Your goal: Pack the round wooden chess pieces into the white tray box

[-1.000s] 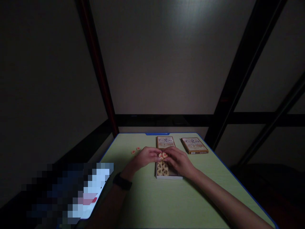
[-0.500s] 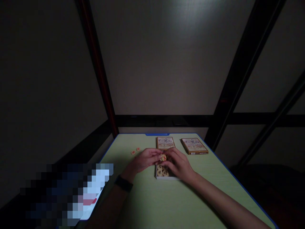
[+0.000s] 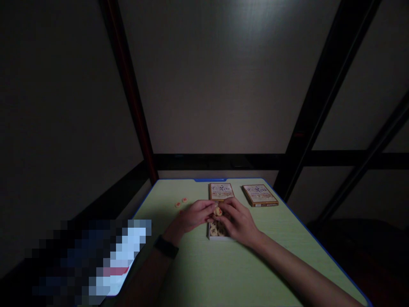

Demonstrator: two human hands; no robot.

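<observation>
A round wooden Chinese chess piece (image 3: 218,211) with a red character is held between my hands, just above the shallow box (image 3: 220,238). My left hand (image 3: 198,212) pinches it from the left, thumb and fingertips together. From the other side, the curled fingers and thumb of my right hand (image 3: 240,221) close on it. Several more chess pieces (image 3: 214,231) with dark characters lie in the white-edged box under my hands, which cover much of it. Whether another piece sits beneath the held one, I cannot tell.
Two loose red-marked pieces (image 3: 178,204) lie on the green table (image 3: 198,273) at left. A printed box lid (image 3: 221,191) is behind my hands. Another printed box (image 3: 260,195) stands to its right. A bright pixelated area (image 3: 119,260) is at lower left.
Both hands stay over the box with the red-marked piece between them. The piece has tilted slightly, and my fingers have shifted a little around it.
</observation>
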